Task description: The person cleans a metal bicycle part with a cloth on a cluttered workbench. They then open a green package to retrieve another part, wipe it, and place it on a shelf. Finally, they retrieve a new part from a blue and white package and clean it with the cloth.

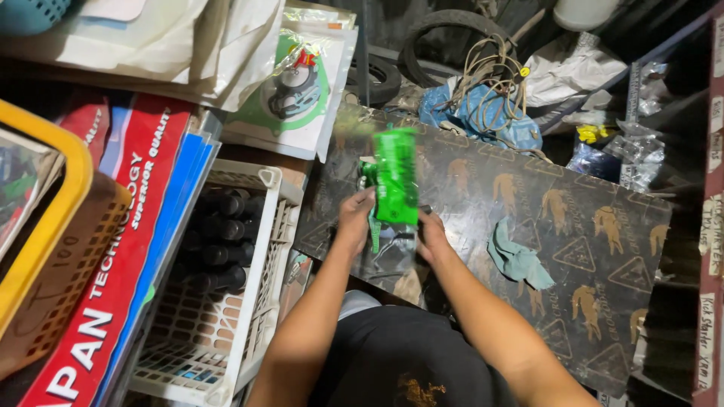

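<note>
Over the dark printed board [528,226] that serves as my table, head view: one bright green glossy plastic packet [397,175], upright and blurred, held between both my hands above the board's near-left part.

Left hand [354,215]: fingers curled at the packet's lower left edge, grip closed on it. Some smaller green bits show beside and beneath this hand; I cannot tell what they are.

Right hand [432,235]: at the packet's lower right corner, touching it from below; how far the grip is closed I cannot tell, as the fingers are hidden behind the packet.

On the table, to the right of my hands and well apart from the packet: one crumpled teal cloth rag [516,260], lying flat.

At the far edge of the table: a blue plastic bag topped with a coil of tan cord [486,90].

Beyond that: black rubber tyres [445,30], in shadow.

Left of the table: one white plastic lattice crate [249,316] holding dark cylindrical parts [222,241] stacked on their sides.

Further left: red and blue flat cartons [121,249] standing on edge, and a yellow-rimmed basket [45,218].

Above the crate: a clear-wrapped gasket set on green card [298,87].
</note>
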